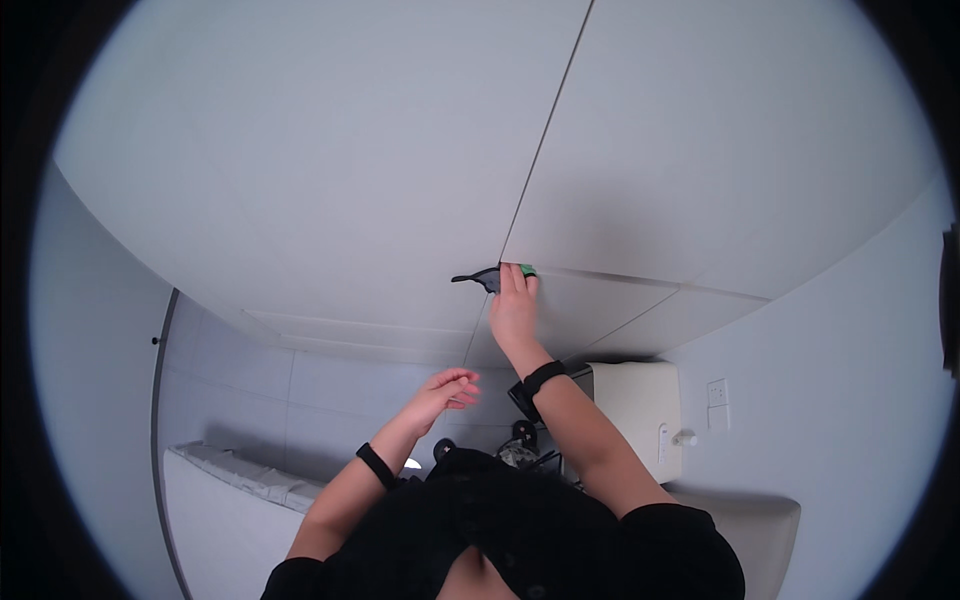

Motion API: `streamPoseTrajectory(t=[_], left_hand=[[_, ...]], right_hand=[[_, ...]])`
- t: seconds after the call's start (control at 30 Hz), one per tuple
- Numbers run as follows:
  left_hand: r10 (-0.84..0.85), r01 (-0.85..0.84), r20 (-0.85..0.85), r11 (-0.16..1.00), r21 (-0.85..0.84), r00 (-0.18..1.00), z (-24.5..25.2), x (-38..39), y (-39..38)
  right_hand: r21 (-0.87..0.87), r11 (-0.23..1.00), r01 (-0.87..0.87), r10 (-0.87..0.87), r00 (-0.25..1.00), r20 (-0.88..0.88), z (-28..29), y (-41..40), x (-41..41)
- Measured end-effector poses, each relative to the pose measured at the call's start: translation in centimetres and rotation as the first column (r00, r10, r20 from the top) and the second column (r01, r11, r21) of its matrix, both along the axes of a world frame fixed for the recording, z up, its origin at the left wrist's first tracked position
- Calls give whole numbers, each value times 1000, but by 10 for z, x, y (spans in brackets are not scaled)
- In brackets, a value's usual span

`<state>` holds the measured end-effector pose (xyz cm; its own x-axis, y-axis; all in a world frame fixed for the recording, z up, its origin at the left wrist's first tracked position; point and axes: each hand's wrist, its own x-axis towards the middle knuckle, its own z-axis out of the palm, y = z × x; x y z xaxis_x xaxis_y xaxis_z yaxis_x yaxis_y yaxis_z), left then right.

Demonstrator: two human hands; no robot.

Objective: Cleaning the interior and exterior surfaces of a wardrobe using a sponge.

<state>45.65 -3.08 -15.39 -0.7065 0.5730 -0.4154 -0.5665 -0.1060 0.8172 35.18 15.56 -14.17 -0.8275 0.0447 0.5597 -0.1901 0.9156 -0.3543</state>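
My right hand (515, 307) reaches up to the white cabinet front (615, 307) and holds a dark grey cloth (486, 279) against it, where the seam between two tall door panels meets a horizontal edge. A bit of green material (528, 270) shows by the fingertips. The cloth's thin end sticks out to the left. My left hand (448, 391) hangs lower, in front of the cabinet, with fingers loosely curled and nothing in it. Black bands are on both wrists.
White door panels (337, 165) fill the upper view. A cream box-shaped appliance or cabinet (637, 412) stands at lower right, near a wall socket (718, 391). A bed or padded surface with a pale cover (232, 517) lies at lower left. Tiled floor (330, 397) shows between them.
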Motion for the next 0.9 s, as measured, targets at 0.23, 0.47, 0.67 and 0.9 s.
streamPoseTrajectory(t=[0.23,0.47,0.67,0.9], left_hand=[[167,-167,34,986,-23,985,9,16,-31],[46,-48,-42,997,-61,998,39,0,35],[-117,103,-120,988,-117,986,64,-7,154],[-206,179,-122,963,-203,971,64,26,260]], right_hand=[[327,945,14,-18,1000,9,20,71,13],[306,850,430,-468,882,62,29,232,34],[344,842,414,-489,856,166,59,329,56],[294,951,95,-126,988,86,85,358,58]])
